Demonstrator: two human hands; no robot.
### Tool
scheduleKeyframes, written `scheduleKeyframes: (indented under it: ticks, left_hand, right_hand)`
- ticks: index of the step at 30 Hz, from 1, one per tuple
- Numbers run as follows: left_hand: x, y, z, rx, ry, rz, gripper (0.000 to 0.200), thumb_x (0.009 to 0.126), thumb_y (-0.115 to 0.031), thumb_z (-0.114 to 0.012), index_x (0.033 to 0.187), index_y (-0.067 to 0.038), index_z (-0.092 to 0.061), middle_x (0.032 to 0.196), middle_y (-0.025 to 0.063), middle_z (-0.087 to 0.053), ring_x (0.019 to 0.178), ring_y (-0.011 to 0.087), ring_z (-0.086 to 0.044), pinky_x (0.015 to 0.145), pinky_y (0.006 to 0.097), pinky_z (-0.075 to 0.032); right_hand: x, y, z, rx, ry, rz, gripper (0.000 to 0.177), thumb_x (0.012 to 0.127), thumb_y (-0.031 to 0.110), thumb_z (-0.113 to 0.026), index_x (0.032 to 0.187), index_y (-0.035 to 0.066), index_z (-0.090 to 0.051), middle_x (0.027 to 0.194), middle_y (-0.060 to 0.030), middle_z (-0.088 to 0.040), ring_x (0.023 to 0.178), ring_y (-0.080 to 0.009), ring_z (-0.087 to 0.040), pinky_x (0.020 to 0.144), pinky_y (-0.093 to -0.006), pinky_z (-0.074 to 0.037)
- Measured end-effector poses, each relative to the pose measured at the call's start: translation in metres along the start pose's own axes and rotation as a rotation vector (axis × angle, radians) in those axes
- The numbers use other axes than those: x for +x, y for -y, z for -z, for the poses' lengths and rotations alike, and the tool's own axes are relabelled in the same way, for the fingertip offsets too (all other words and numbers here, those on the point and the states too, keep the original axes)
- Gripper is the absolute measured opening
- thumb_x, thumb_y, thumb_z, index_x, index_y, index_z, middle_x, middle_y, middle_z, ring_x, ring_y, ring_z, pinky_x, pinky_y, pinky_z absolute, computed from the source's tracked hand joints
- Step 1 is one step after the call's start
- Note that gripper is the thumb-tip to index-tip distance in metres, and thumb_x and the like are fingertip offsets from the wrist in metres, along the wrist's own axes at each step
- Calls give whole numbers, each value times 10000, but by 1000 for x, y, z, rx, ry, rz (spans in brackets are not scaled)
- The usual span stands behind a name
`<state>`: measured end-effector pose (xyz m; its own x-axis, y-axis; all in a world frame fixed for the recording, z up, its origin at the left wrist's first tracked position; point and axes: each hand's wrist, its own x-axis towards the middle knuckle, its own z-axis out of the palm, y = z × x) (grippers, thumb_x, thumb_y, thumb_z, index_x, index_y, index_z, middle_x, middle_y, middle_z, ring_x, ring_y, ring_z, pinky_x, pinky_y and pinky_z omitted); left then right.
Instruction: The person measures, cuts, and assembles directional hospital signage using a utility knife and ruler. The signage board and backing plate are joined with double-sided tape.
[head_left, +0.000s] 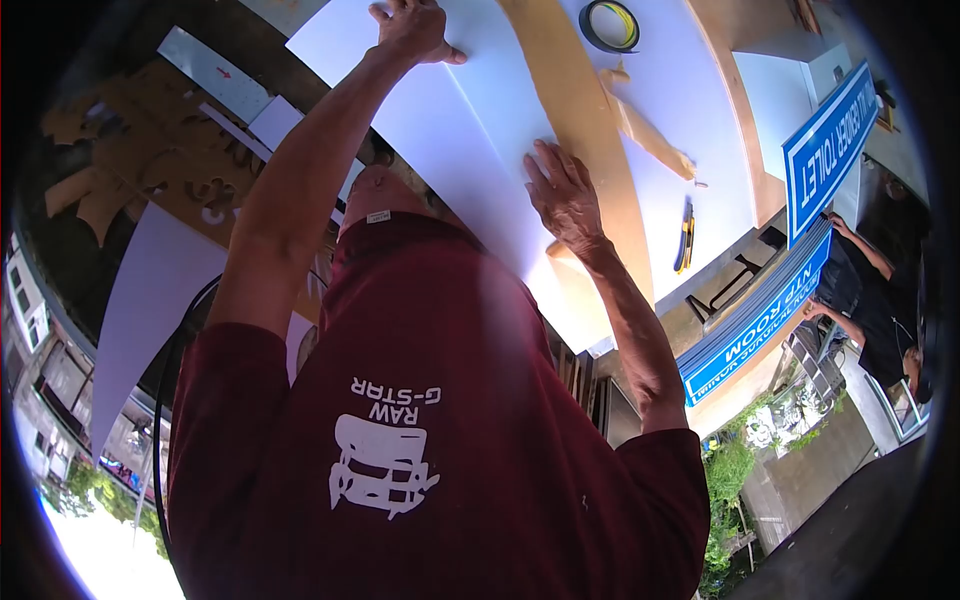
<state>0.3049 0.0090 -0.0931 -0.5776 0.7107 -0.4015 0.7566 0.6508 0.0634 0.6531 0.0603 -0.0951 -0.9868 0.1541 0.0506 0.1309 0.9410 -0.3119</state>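
Note:
My left hand (412, 32) rests on a white sheet (460, 120) at the top, thumb and a finger spread apart; the other fingers are partly cut off by the frame. My right hand (565, 195) lies flat on the same sheet, fingers stretched out. Just beyond its fingertips runs a long brown paper-like strip (575, 100). A curled brown strip (650, 130) lies to the right. A yellow and black utility knife (685, 237) and a roll of tape (609, 25) sit on the white surface further right.
At right, another person's hands (815, 310) touch a stack of blue signs (765, 325). A blue toilet sign (828, 150) stands above it. Brown cut-out sheets (140, 140) and a pointed white panel (150, 290) are at left. A dark cable (160, 430) hangs beside my left arm.

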Motion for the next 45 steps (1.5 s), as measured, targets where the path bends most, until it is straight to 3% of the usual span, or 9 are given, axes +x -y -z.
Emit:
scheduleKeyframes:
  ticks: [2, 5, 9, 16, 22, 27, 34, 41, 45]
  left_hand:
    - [3, -1, 1, 19, 10, 13, 1449, 579, -631, -884, 1457, 234, -122, 1527, 472, -52, 1432, 623, -76, 1084, 739, -261]
    - [2, -3, 1, 19, 17, 21, 1455, 570, -632, -888, 1455, 236, -127, 1528, 469, -54, 1432, 622, -77, 1083, 739, -262]
    - [0, -2, 1, -5, -17, 13, 1450, 563, -619, -897, 1448, 242, -137, 1526, 472, -56, 1430, 626, -78, 1075, 743, -262]
    - [-3, -3, 4, 13, 7, 19, 1444, 562, -595, -907, 1453, 237, -133, 1527, 471, -55, 1430, 621, -95, 1083, 732, -259]
    - [-2, -1, 1, -2, -21, 7, 1440, 562, -589, -910, 1453, 235, -136, 1526, 472, -62, 1423, 624, -118, 1073, 737, -270]
    - [-1, 2, -1, -4, -38, -6, 1443, 552, -581, -918, 1453, 233, -139, 1532, 465, -61, 1428, 626, -97, 1077, 741, -265]
    - [0, 2, -1, -35, -41, 10, 1439, 562, -546, -925, 1464, 223, -110, 1540, 456, -50, 1440, 611, -83, 1083, 744, -248]
    - [3, 0, 0, -32, -15, 40, 1467, 553, -538, -931, 1496, 181, -67, 1568, 419, -23, 1466, 573, -40, 1123, 712, -215]
    - [5, 1, -1, -6, 9, 36, 1479, 548, -540, -932, 1496, 182, -57, 1572, 412, -15, 1470, 565, -28, 1138, 702, -203]
  right_hand:
    - [-17, -5, 7, 124, -38, -24, 209, 889, 86, -654, 1091, 35, -669, 1252, -120, -618, 1198, -293, -560, 964, -451, -478]
    - [-25, -16, 1, 346, -97, -201, 221, 865, 32, -654, 1086, 23, -665, 1123, -121, -658, 1093, -291, -605, 921, -442, -493]
    - [12, -4, 7, 236, -155, -79, 242, 866, -1, -658, 1103, 51, -669, 1037, -76, -661, 973, -261, -624, 829, -416, -505]
    - [29, -20, -9, 88, -156, 181, 220, 731, 11, -662, 942, 64, -633, 891, -45, -555, 890, -214, -573, 770, -354, -479]
    - [47, -27, -6, -142, -21, 373, 148, 745, -32, -594, 814, 60, -500, 806, -89, -429, 782, -240, -492, 761, -372, -467]
    - [-12, -37, 23, -194, 90, 446, 183, 763, 12, -627, 844, 60, -470, 833, -104, -436, 781, -239, -497, 745, -372, -475]
    - [-183, -36, 57, -6, 415, 165, 161, 824, 4, -628, 946, -6, -523, 940, -145, -501, 888, -283, -562, 821, -395, -507]
    - [-152, -16, 50, 264, -38, -283, 272, 843, 76, -707, 1064, -1, -568, 1014, -159, -566, 963, -333, -579, 854, -464, -480]
    - [-65, -7, 39, 169, -204, -162, 297, 845, 68, -720, 1113, 25, -601, 1120, -132, -609, 1095, -340, -581, 895, -431, -487]
